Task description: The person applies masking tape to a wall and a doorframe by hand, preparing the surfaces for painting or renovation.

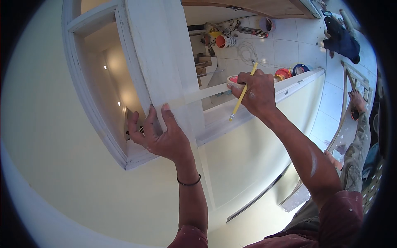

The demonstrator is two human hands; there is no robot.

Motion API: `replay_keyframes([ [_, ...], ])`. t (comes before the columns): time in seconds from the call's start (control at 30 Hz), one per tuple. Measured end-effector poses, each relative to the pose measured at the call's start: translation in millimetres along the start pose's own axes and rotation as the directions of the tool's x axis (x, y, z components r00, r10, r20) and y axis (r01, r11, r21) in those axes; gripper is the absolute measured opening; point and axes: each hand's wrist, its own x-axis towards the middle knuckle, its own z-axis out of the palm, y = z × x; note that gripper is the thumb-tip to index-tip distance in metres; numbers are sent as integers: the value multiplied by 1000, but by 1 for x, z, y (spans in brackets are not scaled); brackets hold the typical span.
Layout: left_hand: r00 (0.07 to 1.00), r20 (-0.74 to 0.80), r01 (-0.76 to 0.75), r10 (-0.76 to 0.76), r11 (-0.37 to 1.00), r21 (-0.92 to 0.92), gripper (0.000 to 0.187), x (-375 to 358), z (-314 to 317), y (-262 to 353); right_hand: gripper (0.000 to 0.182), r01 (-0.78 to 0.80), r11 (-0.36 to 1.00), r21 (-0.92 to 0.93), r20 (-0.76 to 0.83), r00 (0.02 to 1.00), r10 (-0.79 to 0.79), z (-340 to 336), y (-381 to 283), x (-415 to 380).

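Note:
A roll of masking tape (232, 79) is gripped in my right hand (260, 94), which is closed. The same hand has a yellow pencil (237, 109) tucked between its fingers, slanting down to the left. From the roll a pale strip of tape (202, 94) stretches leftward, pulled out straight, across the white post (163, 49). My left hand (167, 138) is at the post with its fingers spread. Its fingertips press at the post's surface near the strip's left part, and other fingers reach over the opening's edge.
A white-framed opening (120, 78) is at left. Below the tape runs a white ledge (264, 99). On the tiled floor (289, 31) are a red-lined bucket (225, 41), tools and a coiled cord (247, 51). Another person (342, 39) is at upper right. A wooden ladder (345, 107) is below me.

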Motion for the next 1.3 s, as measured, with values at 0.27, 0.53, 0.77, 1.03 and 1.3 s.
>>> replay_keyframes([
  [0.27, 993, 0, -114, 115, 985, 133, 38, -1, 11, -2, 24, 13, 999, 47, -30, 999, -12, 7, 6, -3],
  [0.53, 964, 127, -255, 235, 951, 177, 66, 1, 8, -3, 24, 5, 998, 56, -57, 998, -2, -1, 0, -2],
  [0.77, 979, 146, -162, 144, 979, 127, 95, -2, -9, -3, 24, 108, 994, -33, -68, 992, -110, 10, 1, 1],
  [1.03, 725, 121, 611, -678, 551, -568, 57, -132, 32, 58, 35, 64, 998, -1, 129, 990, -63, -19, -11, -3],
  [1.3, 291, 519, 425, -804, -377, -823, 27, -69, 50, 60, 32, 127, 992, 1, 246, 962, -123, -36, -7, -1],
])
